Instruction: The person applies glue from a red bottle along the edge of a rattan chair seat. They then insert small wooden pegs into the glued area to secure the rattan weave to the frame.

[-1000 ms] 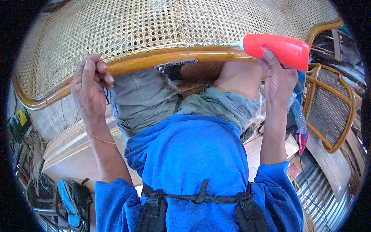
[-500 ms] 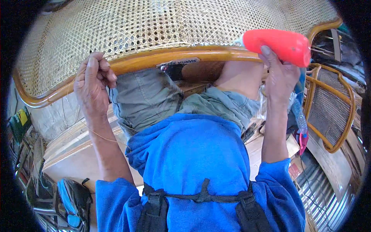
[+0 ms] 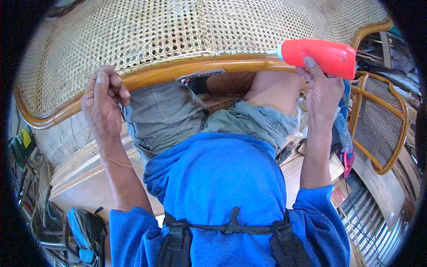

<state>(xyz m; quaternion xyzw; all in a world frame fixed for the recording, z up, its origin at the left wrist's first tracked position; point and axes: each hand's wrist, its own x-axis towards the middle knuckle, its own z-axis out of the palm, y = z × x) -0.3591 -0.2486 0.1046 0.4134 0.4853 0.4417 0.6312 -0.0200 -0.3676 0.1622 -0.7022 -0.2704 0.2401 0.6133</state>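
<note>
My right hand (image 3: 324, 89) grips a red squeeze bottle (image 3: 320, 58) with a pale pointed nozzle. The bottle lies nearly level, its nozzle tip pointing left, close above the seam between woven cane webbing (image 3: 178, 31) and a curved, varnished wooden rail (image 3: 249, 63). Over the rail's left part is my left hand (image 3: 104, 100), fingers curled and thumb against the index finger; whatever they pinch is too small to make out. A thin cane strand (image 3: 120, 160) crosses my left forearm. The rail lies across above my thighs.
Another wood frame with cane mesh (image 3: 378, 120) stands at the right, near a clear plastic bottle (image 3: 343, 133). Flat boards (image 3: 89, 182) lie to my left, with a blue and black backpack (image 3: 84, 233) below them. Corrugated metal (image 3: 373, 231) shows at the lower right.
The red bottle has come slightly lower and tipped so its nozzle is now in plain sight by the rail seam. My left hand has shifted a little left and down, still curled.
</note>
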